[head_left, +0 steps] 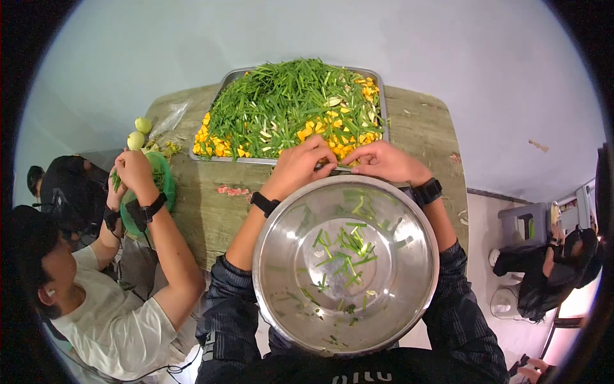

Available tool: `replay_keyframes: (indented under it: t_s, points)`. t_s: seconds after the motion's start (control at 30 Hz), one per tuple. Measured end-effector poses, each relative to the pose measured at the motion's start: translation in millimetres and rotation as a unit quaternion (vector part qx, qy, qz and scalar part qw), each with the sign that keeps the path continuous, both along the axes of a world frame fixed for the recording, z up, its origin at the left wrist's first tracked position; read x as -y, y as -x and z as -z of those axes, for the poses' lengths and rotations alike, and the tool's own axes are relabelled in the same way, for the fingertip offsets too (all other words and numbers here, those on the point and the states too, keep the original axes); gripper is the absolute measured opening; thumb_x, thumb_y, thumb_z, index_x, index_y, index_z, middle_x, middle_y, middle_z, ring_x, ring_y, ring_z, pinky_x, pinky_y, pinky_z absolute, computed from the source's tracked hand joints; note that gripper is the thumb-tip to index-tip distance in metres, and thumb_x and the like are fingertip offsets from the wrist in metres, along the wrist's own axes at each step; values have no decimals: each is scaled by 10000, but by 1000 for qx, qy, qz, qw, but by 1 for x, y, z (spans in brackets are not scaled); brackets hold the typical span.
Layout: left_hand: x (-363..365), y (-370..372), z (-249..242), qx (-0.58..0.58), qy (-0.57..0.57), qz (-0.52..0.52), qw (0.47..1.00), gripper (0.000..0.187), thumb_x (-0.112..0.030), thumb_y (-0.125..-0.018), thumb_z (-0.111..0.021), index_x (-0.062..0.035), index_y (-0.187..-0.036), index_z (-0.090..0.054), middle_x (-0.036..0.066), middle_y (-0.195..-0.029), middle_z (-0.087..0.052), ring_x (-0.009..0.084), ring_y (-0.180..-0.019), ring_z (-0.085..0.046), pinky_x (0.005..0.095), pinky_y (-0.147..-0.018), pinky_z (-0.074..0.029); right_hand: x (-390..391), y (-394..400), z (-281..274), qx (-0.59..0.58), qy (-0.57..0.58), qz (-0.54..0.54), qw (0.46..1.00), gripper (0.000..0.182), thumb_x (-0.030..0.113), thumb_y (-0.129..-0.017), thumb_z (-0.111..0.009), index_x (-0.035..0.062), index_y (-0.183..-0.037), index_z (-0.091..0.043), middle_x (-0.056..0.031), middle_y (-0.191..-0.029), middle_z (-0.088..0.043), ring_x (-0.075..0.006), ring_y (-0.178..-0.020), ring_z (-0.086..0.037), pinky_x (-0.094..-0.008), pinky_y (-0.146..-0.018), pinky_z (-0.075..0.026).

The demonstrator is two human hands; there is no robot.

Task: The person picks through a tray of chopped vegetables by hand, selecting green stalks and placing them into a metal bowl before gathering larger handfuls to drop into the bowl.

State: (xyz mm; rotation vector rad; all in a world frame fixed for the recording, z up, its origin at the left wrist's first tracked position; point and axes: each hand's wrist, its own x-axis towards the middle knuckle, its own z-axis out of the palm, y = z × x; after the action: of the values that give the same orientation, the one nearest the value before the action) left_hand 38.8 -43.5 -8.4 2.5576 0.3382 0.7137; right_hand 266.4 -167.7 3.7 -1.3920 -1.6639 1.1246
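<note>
A large steel bowl (288,256) sits tilted close to my body, with a few cut green stalks (348,253) scattered on its bottom. Just beyond its far rim, my left hand (303,164) is closed, its fingertips bent together by the tray's near edge. My right hand (390,162) faces it, thumb and index finger pinched close to the same edge. Something small and dark shows between the hands, too small to name. Beyond them lies a metal tray (254,160) heaped with chopped greens (275,102) and orange chunks (313,131).
The wooden table (422,141) stands against a pale wall. At left, a person in a white shirt (121,320) holds greens over a green basket (169,182). Two pale round vegetables (135,140) and a plastic bag (171,118) lie nearby. Another person (550,269) sits at far right.
</note>
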Motion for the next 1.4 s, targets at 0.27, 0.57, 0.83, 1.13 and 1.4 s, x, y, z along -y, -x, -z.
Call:
replay_keyframes:
  t_s: [0.27,0.57,0.83,1.13,1.4]
  points:
    - [0,-3,3,31,-16,-11,999,116,-162,-886,-725,-129,-954,-637,43,-971,-593,305,-757,-651,419,-631,-530,0,-1,-6,-18,30,40,999,207,134,-964,-697,15,-1133,-712,45,-728,-625,-25,-631,-527,-217,-580,-435]
    - [4,-5,-1,68,28,-25,997,124,-158,-909,-722,-106,-989,-641,60,-954,-653,297,-752,-664,388,-621,-531,-3,2,0,-63,15,89,994,127,149,-972,-695,23,-986,-696,35,-700,-623,-29,-593,-547,-209,-528,-426]
    - [-1,-6,2,91,33,-29,995,98,-102,-913,-721,-70,-998,-686,87,-899,-676,259,-688,-654,351,-611,-518,0,-1,-10,-59,58,128,988,149,142,-963,-663,-1,-934,-691,-32,-686,-659,-67,-516,-568,-228,-464,-450]
    - [-6,-3,5,98,118,-61,986,117,-49,-891,-737,-62,-1007,-733,56,-835,-652,135,-627,-554,278,-573,-456,19,-43,-22,-92,25,151,984,125,154,-982,-642,29,-977,-641,-42,-716,-677,-71,-528,-603,-220,-453,-460]
    - [-10,-2,9,119,171,-66,976,92,-40,-899,-738,-49,-990,-736,-3,-816,-628,55,-592,-469,228,-534,-383,51,-24,-78,-38,30,-45,998,206,183,-936,-685,26,-1061,-733,-3,-733,-689,-39,-554,-553,-204,-491,-424]
